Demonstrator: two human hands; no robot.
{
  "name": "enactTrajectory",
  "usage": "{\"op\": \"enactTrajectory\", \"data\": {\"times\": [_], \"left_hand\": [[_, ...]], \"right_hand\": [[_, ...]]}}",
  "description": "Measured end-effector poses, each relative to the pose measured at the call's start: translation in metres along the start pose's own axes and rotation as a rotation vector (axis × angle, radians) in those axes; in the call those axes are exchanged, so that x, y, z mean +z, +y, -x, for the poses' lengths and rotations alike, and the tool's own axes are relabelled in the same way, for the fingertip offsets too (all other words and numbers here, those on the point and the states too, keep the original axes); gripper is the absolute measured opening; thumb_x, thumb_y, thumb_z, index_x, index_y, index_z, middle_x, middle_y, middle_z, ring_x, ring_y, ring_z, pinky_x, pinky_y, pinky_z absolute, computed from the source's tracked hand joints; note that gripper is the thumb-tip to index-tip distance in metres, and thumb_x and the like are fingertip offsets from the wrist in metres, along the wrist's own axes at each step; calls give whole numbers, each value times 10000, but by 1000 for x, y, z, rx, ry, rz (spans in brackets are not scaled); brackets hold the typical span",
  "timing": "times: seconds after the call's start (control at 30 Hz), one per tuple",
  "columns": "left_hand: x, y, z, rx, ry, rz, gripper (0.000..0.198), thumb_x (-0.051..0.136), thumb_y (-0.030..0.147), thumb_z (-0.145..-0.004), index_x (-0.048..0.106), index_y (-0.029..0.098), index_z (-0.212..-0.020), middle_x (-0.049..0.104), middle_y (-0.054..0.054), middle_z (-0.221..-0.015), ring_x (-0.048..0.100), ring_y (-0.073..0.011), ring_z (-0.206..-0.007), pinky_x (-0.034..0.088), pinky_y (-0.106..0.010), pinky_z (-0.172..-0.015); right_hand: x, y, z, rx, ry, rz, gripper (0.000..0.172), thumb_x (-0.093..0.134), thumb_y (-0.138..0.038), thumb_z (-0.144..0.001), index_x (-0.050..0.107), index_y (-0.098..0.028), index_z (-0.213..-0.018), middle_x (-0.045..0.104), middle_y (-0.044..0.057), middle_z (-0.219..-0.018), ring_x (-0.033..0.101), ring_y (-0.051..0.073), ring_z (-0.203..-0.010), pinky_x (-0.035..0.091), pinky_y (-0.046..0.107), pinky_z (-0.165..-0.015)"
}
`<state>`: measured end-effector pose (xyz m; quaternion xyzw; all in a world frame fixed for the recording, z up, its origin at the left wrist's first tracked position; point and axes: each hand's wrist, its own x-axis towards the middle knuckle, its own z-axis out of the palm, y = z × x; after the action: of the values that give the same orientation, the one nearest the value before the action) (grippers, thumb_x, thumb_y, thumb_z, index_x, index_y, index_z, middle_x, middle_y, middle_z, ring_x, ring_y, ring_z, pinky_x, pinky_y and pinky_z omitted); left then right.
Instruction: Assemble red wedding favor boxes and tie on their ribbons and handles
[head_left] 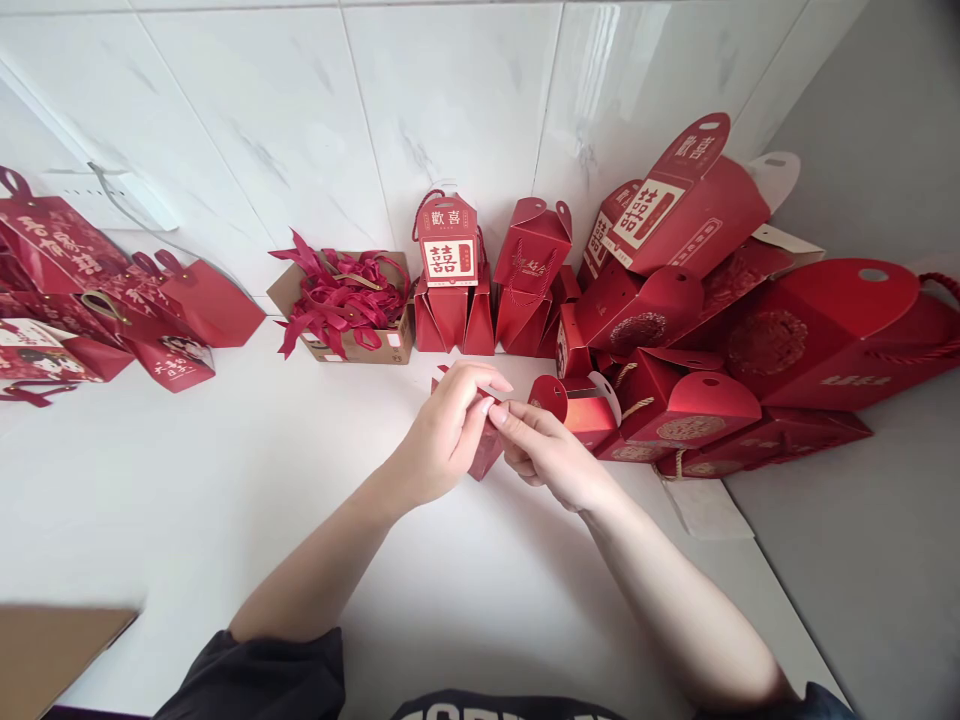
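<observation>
Mid-table on the white table (225, 480), the left hand (448, 432) and right hand (551, 458) are both pinched on a small red box (486, 458) — thin card, I'd judge, light and easily creased — best gripped along its folded edges.

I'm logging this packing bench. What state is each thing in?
left hand, gripping the small red box.
right hand, pinching the same box.
small red box, held between both hands, mostly hidden.
cardboard box, open, full of red ribbons.
labelled gift box, upright, closed.
box pile at right, tumbled, several flaps open.
</observation>
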<state>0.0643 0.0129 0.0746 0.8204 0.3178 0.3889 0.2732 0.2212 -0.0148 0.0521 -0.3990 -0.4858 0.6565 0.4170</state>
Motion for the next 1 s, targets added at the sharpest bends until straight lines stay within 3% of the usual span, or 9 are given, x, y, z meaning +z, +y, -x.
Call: {"op": "enactTrajectory", "data": {"times": [0.2,0.33,0.47,0.53,0.6,0.7,0.77,0.9,1.0], "left_hand": [[-22,-3,-5,-3,-133,-133,255,418,152,-944,555,221,-1147,597,-78,-1201,619,-166,-975,524,-282,-750],[-42,-23,-13,-22,-88,-373,223,500,206,-897,652,221,-1059,576,-78,-1284,542,-244,-1156,520,-320,-782],[-44,-43,-17,-103,-202,-276,311,468,237,-893,643,221,-1150,604,-73,-1289,575,-227,-1147,515,-351,-874],[-42,-45,-15,-157,-280,-222,358,453,194,-866,643,225,-1168,659,-55,-1202,631,-197,-1045,522,-318,-857],[-44,-42,-12,-197,-326,-214,356,455,163,-837,680,239,-1102,705,-28,-1080,666,-172,-896,529,-259,-731],[-49,-33,-9,-183,-342,-281,283,446,205,-874,727,227,-856,693,5,-736,598,-136,-593,416,-224,-494],[-53,-28,-8,-143,-315,-344,324,435,250,-909,717,213,-754,617,16,-582,517,-126,-503,334,-234,-447],[-55,-18,-7,-87,-247,-369,337,421,255,-936,749,232,-862,660,20,-639,531,-124,-549,343,-226,-496],[-53,-13,-7,-75,-216,-380,342,419,273,-948,758,258,-990,713,18,-766,555,-124,-612,367,-219,-546]], "right_hand": [[-19,-16,9,-246,19,208,356,591,-484,-883,470,-190,-723,310,-86,-556,242,67,-490,211,217,-459],[-31,-29,26,-304,-91,516,299,617,-419,-883,537,-179,-724,379,-69,-564,337,76,-503,283,221,-481],[-13,-23,30,-495,-150,793,202,531,-351,-946,579,-193,-830,462,-55,-560,439,90,-491,383,220,-506],[3,-12,24,-698,-159,1014,187,502,-309,-963,590,-197,-842,569,-2,-661,565,142,-658,487,297,-715],[16,1,15,-832,-146,1176,185,481,-264,-967,575,-196,-822,598,23,-673,603,184,-725,492,391,-858],[27,17,7,-896,-156,1341,219,462,-240,-972,544,-199,-773,565,-13,-598,563,158,-596,438,453,-1007],[29,23,6,-934,-101,1429,238,426,-195,-980,544,-196,-774,535,-37,-574,513,130,-525,380,479,-1077],[27,25,8,-947,36,1417,230,431,-137,-965,546,-208,-779,558,-33,-616,502,123,-522,358,502,-1095],[25,24,9,-902,-22,1415,230,441,-184,-976,531,-197,-765,552,-28,-580,497,128,-495,444,441,-1009]]}}
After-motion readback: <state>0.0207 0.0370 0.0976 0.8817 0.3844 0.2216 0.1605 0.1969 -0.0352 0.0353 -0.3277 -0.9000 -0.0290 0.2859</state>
